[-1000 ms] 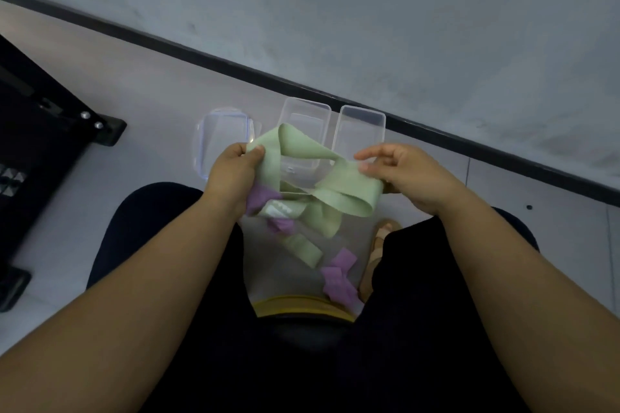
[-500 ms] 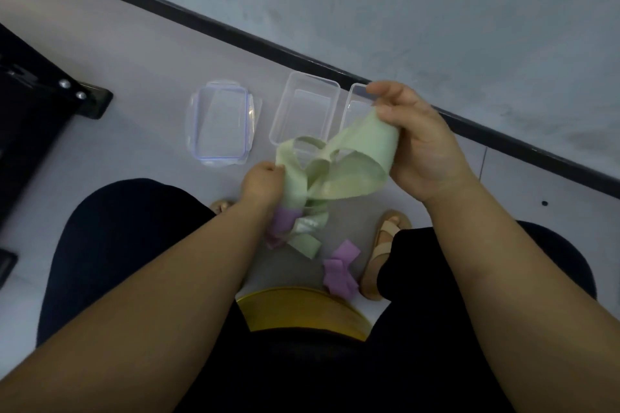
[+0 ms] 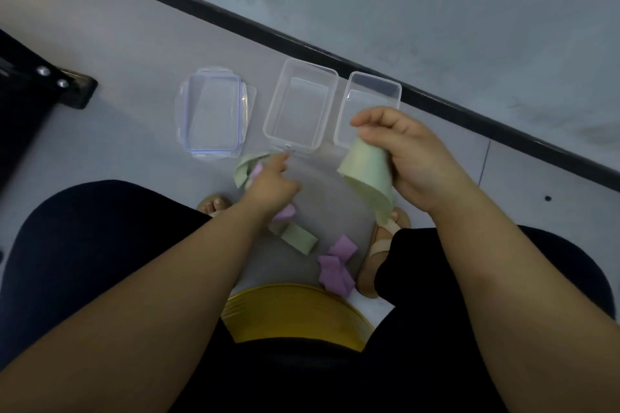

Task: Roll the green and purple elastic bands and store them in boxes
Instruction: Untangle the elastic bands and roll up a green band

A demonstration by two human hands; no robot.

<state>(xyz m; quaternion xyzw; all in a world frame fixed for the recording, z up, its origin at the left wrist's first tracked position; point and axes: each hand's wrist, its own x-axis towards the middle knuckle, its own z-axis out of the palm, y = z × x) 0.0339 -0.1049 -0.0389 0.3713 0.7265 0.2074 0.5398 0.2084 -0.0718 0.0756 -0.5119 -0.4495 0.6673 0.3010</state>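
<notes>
Far left, a black stand [image 3: 50, 87] is cut off by the frame edge. Next a clear lid [image 3: 213, 114] lies flat on the floor [image 3: 134, 54], then two open boxes side by side: mid box [image 3: 300, 107] in full view, rt box [image 3: 369, 94] w/ its near end hidden behind the right hand [image 3: 409, 157]. The left hand [image 3: 271, 184] reaches down over the purple band [image 3: 335, 265] (index finger out, rest blurred), can't tell if it grips anything; purple shows both sides of it, more heaped by a sandal [image 3: 382, 245]. The right hand pinches the green band [image 3: 365, 171], fingers curled on its top fold; band hangs below the palm, just in front of rt box
</notes>
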